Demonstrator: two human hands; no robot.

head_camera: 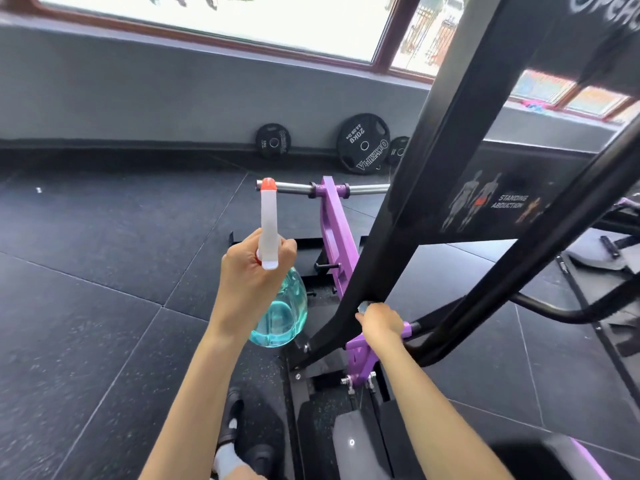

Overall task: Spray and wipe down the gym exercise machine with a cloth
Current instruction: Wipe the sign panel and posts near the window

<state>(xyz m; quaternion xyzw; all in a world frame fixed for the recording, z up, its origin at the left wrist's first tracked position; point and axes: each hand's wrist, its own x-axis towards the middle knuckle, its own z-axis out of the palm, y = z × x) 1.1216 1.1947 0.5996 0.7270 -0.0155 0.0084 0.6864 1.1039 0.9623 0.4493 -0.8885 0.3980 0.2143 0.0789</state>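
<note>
My left hand grips the neck of a spray bottle with clear blue liquid, its white head and orange nozzle pointing away from me. My right hand is curled low on the black slanted frame bar of the exercise machine, pressing a small pale cloth against it; only a bit of cloth shows past the fingers. The machine's purple lever arm with a chrome peg runs between my hands.
Black weight plates lean on the grey wall under the window. Dark rubber floor tiles spread out to the left. More black tubes and a padded platform lie right and below. My shoe stands by the base.
</note>
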